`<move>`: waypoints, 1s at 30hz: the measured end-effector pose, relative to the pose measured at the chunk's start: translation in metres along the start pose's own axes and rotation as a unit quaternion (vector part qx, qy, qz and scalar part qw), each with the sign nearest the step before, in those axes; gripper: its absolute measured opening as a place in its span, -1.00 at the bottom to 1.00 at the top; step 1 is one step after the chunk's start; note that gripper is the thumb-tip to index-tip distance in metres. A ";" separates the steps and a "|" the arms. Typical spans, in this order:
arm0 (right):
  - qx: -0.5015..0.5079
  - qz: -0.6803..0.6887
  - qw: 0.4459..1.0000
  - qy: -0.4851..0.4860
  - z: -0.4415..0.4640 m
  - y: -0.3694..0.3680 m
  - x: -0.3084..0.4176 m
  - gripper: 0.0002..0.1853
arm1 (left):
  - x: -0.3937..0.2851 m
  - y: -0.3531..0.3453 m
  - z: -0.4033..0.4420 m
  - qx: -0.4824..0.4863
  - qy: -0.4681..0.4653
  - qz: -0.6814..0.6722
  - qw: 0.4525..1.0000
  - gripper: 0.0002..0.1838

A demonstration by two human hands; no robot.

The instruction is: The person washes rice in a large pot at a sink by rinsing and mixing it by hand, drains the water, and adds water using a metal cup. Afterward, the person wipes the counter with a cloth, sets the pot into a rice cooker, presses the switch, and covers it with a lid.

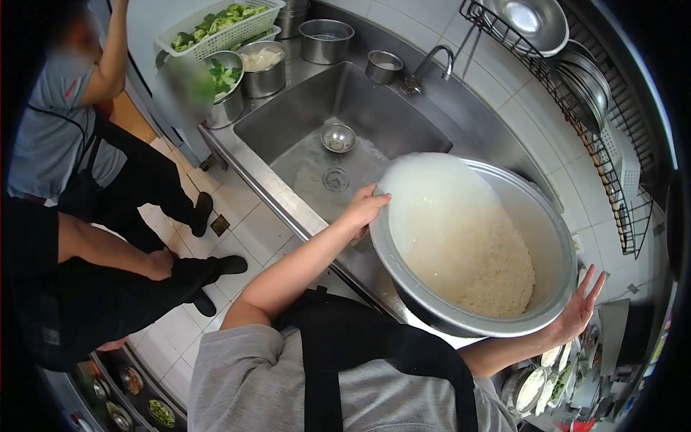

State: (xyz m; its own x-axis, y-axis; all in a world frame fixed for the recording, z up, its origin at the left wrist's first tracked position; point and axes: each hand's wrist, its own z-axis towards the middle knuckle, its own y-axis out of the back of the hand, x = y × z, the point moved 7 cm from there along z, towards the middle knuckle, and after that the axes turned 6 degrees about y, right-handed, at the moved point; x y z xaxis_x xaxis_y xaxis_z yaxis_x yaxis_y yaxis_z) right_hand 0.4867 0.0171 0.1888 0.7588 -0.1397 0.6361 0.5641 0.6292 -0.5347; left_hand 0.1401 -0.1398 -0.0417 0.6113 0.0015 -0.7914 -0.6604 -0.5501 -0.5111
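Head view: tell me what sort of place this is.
Probably a commercial kitchen: there is a deep steel sink, a very large pot of rice in cloudy water, and a basket of green vegetables.

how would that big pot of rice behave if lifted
The pot is probably heavy, with a bed of rice and cloudy water in it. Its wall looks like rigid metal, so it should hardly flex. It leans toward the sink, with water up at the rim there, so it would likely spill over that side.
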 end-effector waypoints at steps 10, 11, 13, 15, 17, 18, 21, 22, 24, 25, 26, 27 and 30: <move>-0.035 -0.051 0.998 0.011 0.006 -0.020 -0.005 -0.43 | 0.009 0.011 0.010 -0.010 0.015 0.020 1.000 -0.62; -0.047 -0.054 0.997 0.012 0.006 -0.021 -0.005 -0.44 | 0.008 0.009 0.009 -0.009 0.012 0.018 1.000 -0.62; -0.052 -0.054 0.997 0.014 0.010 -0.023 -0.006 -0.44 | 0.004 0.010 0.006 -0.013 0.005 -0.008 1.000 -0.63; -0.044 -0.039 0.998 0.009 0.010 -0.024 -0.007 -0.44 | 0.010 0.018 0.017 -0.031 0.001 -0.001 1.000 -0.63; -0.026 -0.039 0.999 0.005 0.012 -0.024 -0.007 -0.45 | 0.015 0.022 0.017 -0.050 0.004 0.003 0.999 -0.63; -0.011 -0.038 0.999 0.004 0.014 -0.027 -0.009 -0.47 | 0.011 0.018 0.014 -0.028 0.006 0.007 1.000 -0.64; -0.030 -0.051 0.998 0.007 0.017 -0.032 -0.011 -0.43 | 0.012 0.020 0.015 -0.010 0.015 0.004 1.000 -0.64; -0.029 -0.053 0.998 0.007 0.017 -0.034 -0.011 -0.43 | 0.016 0.021 0.018 -0.013 0.023 -0.001 1.000 -0.63; -0.029 -0.061 0.998 0.005 0.019 -0.037 -0.012 -0.43 | 0.016 0.022 0.018 -0.015 0.029 -0.002 0.999 -0.64; -0.030 -0.064 0.997 0.007 0.021 -0.033 -0.011 -0.43 | 0.017 0.023 0.017 -0.020 0.035 0.000 0.999 -0.64; 0.013 -0.035 0.999 -0.009 0.024 -0.033 -0.013 -0.45 | 0.017 0.023 0.018 -0.016 0.037 0.000 0.999 -0.64; 0.056 -0.006 0.998 -0.025 0.025 -0.035 -0.014 -0.47 | 0.018 0.024 0.018 -0.018 0.038 -0.009 0.999 -0.64; 0.067 -0.018 0.997 -0.032 0.027 -0.033 -0.014 -0.46 | 0.017 0.025 0.017 -0.013 0.040 -0.017 0.999 -0.63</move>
State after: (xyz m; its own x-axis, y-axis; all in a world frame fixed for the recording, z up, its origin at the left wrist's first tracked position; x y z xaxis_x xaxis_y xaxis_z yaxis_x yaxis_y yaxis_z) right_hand 0.4488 0.0185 0.2126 0.7138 -0.1176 0.6904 0.5386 0.7223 -0.4338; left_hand 0.1264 -0.1392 -0.0739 0.6669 -0.0454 -0.7438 -0.6276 -0.5724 -0.5277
